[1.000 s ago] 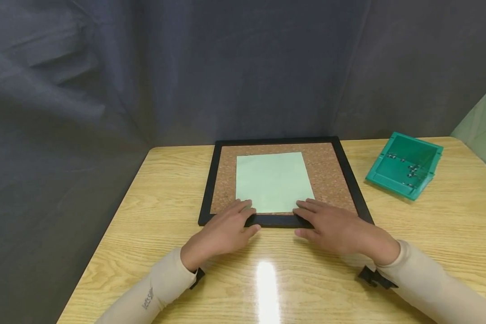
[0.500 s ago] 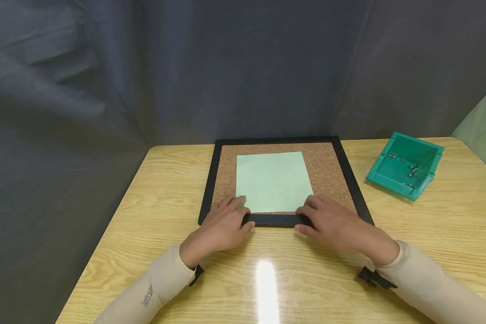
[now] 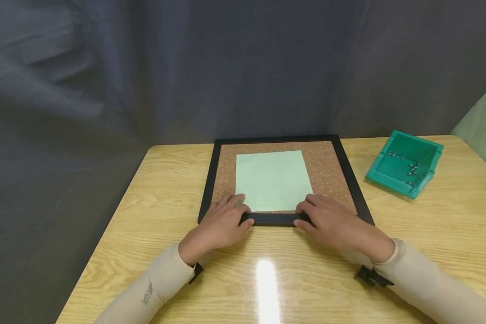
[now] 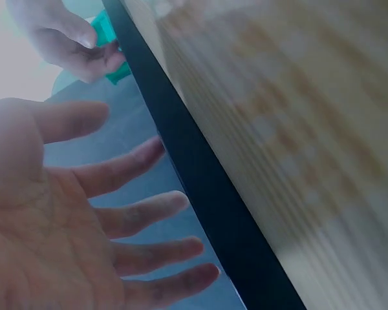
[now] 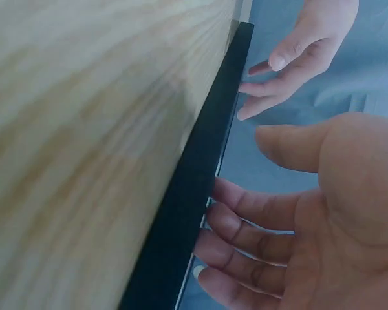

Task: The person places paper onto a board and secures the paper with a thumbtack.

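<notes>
A cork board [image 3: 330, 168] with a black frame lies flat on the table in the head view. A pale green sheet of paper [image 3: 273, 180] lies on the cork. My left hand [image 3: 222, 222] rests over the board's near left edge, fingertips by the paper's lower left corner. Over the near right edge is my right hand [image 3: 332, 220], fingers slightly bent near the paper's lower right corner. Both wrist views show fingertips reaching the top of the frame's black side [image 4: 187, 174] [image 5: 187, 174], with the thumbs apart from it. Neither hand grips anything.
A green open container [image 3: 389, 188] stands at the right of the wooden table [image 3: 158, 198]. Several small shiny pieces [image 3: 413, 168] lie in it, too small to identify. A dark cloth [image 3: 247, 67] hangs behind and to the left.
My left hand has shifted slightly left and up along the board's edge. My right hand's fingers have bent more over the paper's corner. The board and paper look still.
</notes>
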### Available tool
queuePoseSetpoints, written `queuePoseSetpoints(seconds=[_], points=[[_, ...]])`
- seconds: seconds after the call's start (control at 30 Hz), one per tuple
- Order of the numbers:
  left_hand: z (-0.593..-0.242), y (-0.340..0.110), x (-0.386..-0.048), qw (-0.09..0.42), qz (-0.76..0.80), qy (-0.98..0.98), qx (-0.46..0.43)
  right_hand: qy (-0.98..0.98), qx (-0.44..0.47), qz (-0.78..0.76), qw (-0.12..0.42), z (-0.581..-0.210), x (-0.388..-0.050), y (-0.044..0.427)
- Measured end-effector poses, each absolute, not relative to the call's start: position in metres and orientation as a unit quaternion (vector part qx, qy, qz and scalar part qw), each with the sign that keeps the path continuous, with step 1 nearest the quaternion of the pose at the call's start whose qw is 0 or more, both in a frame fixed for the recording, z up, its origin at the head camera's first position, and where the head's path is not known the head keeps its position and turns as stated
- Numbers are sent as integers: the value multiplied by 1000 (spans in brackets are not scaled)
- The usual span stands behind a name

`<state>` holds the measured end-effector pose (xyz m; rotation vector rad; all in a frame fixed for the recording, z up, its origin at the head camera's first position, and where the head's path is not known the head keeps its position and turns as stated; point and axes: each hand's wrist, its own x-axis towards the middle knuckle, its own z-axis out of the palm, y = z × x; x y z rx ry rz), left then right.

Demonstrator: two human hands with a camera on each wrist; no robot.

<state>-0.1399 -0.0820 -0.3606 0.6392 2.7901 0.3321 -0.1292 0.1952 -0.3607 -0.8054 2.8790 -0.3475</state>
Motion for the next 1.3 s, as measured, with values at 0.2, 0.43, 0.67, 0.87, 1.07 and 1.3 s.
queuePoseSetpoints(seconds=[0.2, 0.43, 0.67, 0.87, 1.07, 1.3], points=[[-359, -87, -147, 147, 154, 955, 206, 949, -270, -136, 88, -357, -130, 200], [-356, -94, -170, 168, 442, 876, 90, 918, -166, -339, 124, -361, -157, 217], [-355, -96, -188, 194, 632, 750, -26, 808, -40, -548, 211, -361, -172, 226], [-358, -93, -195, 172, 697, 694, -51, 748, 9, -628, 215, -360, -176, 226], [-360, -94, -196, 192, 728, 654, -78, 738, 6, -646, 193, -369, -180, 230], [-361, -94, -198, 223, 708, 667, -66, 770, 2, -592, 236, -378, -185, 237]])
